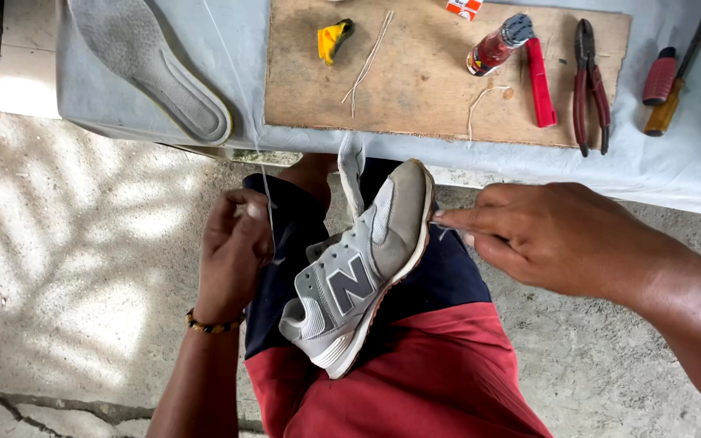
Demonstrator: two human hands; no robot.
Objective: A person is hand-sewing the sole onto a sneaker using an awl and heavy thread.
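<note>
Head view: the grey sneaker point(363, 268) lies wedged on your lap, steadied for stitching. At nine o'clock your left hand point(233, 251) grips thread point(268, 203) taut; at three o'clock your right hand point(545, 235) pinches at the sole edge.

Open floor point(83, 243) left of the hands; table edge point(529, 166) and sneaker point(359, 268) close between.

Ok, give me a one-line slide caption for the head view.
Grey sneaker on the lap, right hand pinching at its sole edge, left hand pulling thread taut.
</note>
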